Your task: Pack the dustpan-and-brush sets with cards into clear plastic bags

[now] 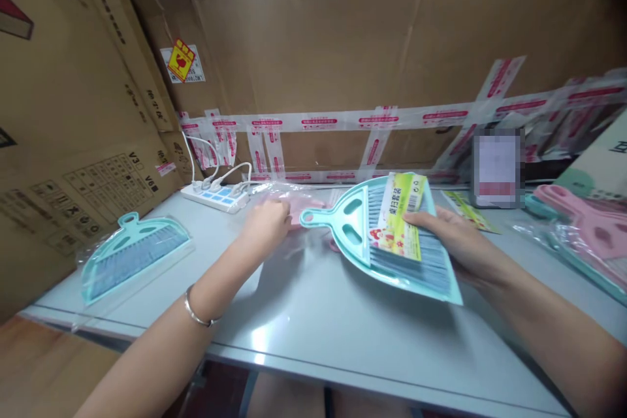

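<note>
My right hand [460,241] grips a turquoise dustpan [360,228] from its wide end, thumb on top. Nested in the dustpan is a brush with grey-blue bristles [431,268], and a yellow-green printed card [396,215] lies over them under my thumb. The dustpan's looped handle points left, toward my left hand [269,222]. That hand is closed, with its fingertips partly hidden, on a clear plastic bag [294,241]. Pink plastic [306,202] shows beside and behind those fingers.
At left lies a bagged turquoise dustpan set [137,255]. Pink and turquoise sets [597,228] are at right. Behind stand a power strip [215,196] with plugged cables, a blurred upright device [497,166] and another printed card [470,211]. Large cardboard boxes [318,32] wall the table.
</note>
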{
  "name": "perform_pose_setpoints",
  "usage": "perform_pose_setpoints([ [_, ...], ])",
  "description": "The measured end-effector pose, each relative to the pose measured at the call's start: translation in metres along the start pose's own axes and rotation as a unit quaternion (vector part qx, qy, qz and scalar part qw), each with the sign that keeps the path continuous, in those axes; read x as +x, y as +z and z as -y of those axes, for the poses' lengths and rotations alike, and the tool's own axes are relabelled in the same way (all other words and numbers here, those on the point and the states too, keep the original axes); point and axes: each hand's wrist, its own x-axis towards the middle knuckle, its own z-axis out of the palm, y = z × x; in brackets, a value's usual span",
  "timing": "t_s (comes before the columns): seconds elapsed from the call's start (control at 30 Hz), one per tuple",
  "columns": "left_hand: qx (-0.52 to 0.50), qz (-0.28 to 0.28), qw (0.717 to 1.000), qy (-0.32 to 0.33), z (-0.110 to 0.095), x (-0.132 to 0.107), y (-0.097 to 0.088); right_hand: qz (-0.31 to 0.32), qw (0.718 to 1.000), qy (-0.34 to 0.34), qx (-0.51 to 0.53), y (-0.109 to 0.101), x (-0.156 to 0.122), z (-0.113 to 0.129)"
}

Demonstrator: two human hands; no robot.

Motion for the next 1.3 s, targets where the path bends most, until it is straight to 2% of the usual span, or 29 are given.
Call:
perform_pose_setpoints([
  [0.07,-0.022,-0.01,1.0,-0.013,0.005,-0.003,0.004,0.007,1.0,0.016,-0.023,0.004,-0.003,-0.002],
  [0.17,-0.058,-0.066,0.996,-0.003,0.004,-0.006,0.01,0.002,1.0,0.013,-0.013,0.012,-0.004,-0.012],
  [0.37,-0.07,-0.174,0.976,0.107,-0.015,-0.014,0.024,0.003,0.997,0.023,0.079,0.024,0.0,-0.031],
  [0.53,-0.074,-0.222,0.963,0.136,-0.018,-0.015,0.032,-0.03,0.988,0.006,0.152,0.028,0.002,-0.034],
  [0.63,-0.086,-0.255,0.953,0.142,-0.016,-0.014,0.031,-0.018,0.986,0.003,0.164,0.029,0.001,-0.036],
  [0.77,-0.128,-0.308,0.925,0.184,-0.017,-0.017,0.027,0.03,0.993,0.028,0.108,0.036,-0.004,-0.042],
  [0.83,-0.156,-0.299,0.91,0.242,-0.02,-0.018,0.027,0.058,0.993,0.044,0.096,0.04,-0.006,-0.046],
  [0.9,-0.183,-0.259,0.896,0.312,-0.024,-0.018,0.03,0.074,0.99,0.055,0.107,0.042,-0.007,-0.05],
  [0.97,-0.211,-0.227,0.885,0.348,-0.025,-0.015,0.031,0.077,0.987,0.058,0.127,0.043,-0.005,-0.054],
  [1.03,-0.228,-0.246,0.883,0.329,-0.018,-0.012,0.027,0.062,0.986,0.057,0.143,0.041,-0.002,-0.056],
  [1.1,-0.21,-0.306,0.889,0.266,0.0,-0.01,0.016,0.045,0.986,0.053,0.154,0.039,0.001,-0.057],
  [1.2,-0.111,-0.411,0.899,0.103,0.038,-0.007,-0.007,0.032,0.984,0.044,0.168,0.037,0.004,-0.057],
  [1.27,-0.045,-0.444,0.895,-0.015,0.06,-0.007,-0.019,0.025,0.984,0.043,0.173,0.037,0.004,-0.057],
  [1.3,-0.018,-0.44,0.896,-0.051,0.068,-0.007,-0.023,0.021,0.983,0.046,0.174,0.038,0.004,-0.056],
])
